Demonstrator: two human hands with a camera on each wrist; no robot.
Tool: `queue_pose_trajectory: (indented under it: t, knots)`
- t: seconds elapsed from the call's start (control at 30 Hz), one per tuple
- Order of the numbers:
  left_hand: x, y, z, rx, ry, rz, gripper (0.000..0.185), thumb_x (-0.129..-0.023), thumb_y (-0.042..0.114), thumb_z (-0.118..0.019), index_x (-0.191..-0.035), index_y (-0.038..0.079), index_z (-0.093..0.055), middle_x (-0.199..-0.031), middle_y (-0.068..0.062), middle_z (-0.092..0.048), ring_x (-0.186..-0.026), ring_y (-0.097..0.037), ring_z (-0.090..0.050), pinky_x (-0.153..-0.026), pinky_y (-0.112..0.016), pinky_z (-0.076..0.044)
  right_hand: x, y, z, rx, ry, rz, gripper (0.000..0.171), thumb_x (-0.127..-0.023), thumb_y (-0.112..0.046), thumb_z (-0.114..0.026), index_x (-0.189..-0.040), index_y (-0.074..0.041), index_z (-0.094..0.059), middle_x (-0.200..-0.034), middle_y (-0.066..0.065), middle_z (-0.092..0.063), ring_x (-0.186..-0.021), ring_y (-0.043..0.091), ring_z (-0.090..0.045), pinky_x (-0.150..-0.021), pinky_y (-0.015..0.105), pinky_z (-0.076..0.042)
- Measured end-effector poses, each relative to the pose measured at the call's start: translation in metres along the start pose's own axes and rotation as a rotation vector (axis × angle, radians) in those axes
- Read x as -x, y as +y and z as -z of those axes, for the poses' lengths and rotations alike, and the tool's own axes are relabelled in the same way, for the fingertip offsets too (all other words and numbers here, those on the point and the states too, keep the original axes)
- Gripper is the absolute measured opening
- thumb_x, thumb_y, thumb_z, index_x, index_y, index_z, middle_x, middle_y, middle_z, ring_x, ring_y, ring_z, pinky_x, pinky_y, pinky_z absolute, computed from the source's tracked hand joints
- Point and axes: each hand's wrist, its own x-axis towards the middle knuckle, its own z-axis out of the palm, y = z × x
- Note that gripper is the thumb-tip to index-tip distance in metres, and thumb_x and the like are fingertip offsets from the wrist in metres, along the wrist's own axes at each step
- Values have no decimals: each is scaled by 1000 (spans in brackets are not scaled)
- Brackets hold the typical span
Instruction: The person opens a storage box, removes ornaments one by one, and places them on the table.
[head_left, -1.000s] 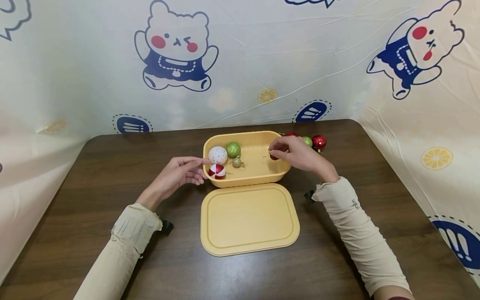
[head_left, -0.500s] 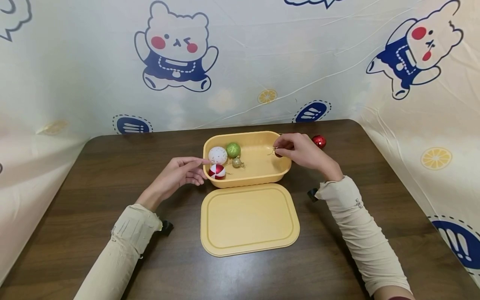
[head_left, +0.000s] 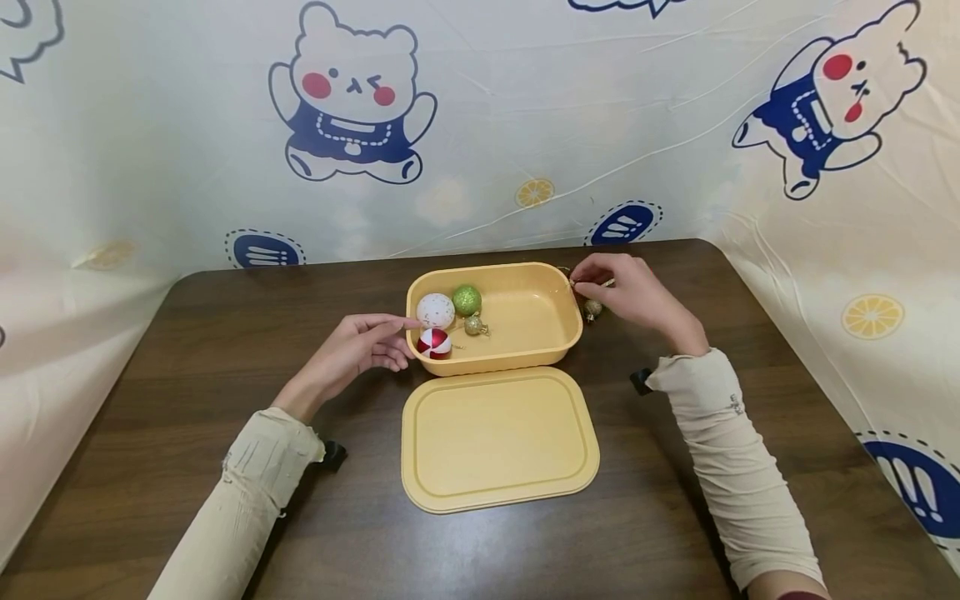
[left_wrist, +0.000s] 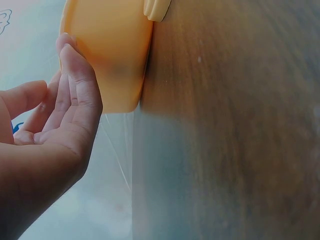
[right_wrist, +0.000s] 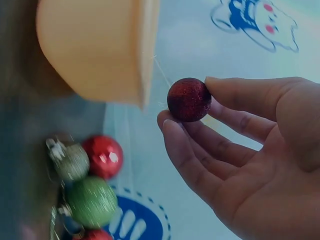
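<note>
In the right wrist view, my right hand [head_left: 630, 292] pinches a dark red glitter Christmas bauble [right_wrist: 189, 100] between thumb and fingers. It is just off the right end of the yellow box [head_left: 495, 365]; in the head view the fingers hide the bauble. My left hand [head_left: 360, 346] touches the box's left end with relaxed fingers, the index finger at the rim. At the left inside the box sit a white speckled bauble [head_left: 436, 310], a green one [head_left: 467, 300], a small gold one [head_left: 474, 325] and a red-and-white one [head_left: 434, 343].
A yellow lid [head_left: 500, 440] lies flat in front of the box. Beyond its right end, partly behind my right hand, rest loose baubles: a gold one [right_wrist: 72, 162], a shiny red one [right_wrist: 103, 156], a green one [right_wrist: 91, 201] and another red one [right_wrist: 94, 235].
My right hand has carried the dark red bauble from over the box's right part outward past its right rim. The left hand, box and lid have stayed put.
</note>
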Motion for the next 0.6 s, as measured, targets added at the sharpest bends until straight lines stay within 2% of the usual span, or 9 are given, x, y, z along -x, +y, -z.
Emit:
queue_pose_trajectory:
  t: [0.1,0.3,0.6]
  knots:
    - [0,1,0,-1,-2,1,46,-104,29,-53,-134,-6,-57,-94,-18,-70,-77,-22,-67,-75,-34,-61,4,6,12,11,28,-29,15,-96,-12,-67,-109,-5,-71,-102,9,-71,-94,21,-65,-85,40,-53]
    - [1,1,0,-4,-5,15,46,-105,29,-53,-136,-5,-56,-95,-18,-70,-77,-22,-68,-77,-35,-60,10,17,26,32,16,-76,18,-95,-10,-68,-111,-3,-70,-104,12,-70,-95,24,-64,-86,42,-53]
    - [1,1,0,-12,1,14,44,-105,28,-53,-135,-4,-58,-95,-19,-70,-77,-22,-68,-76,-35,-61,12,24,29,124,-52,-137,18,-92,-10,-69,-107,-1,-73,-102,14,-71,-88,27,-60,-72,34,-49]
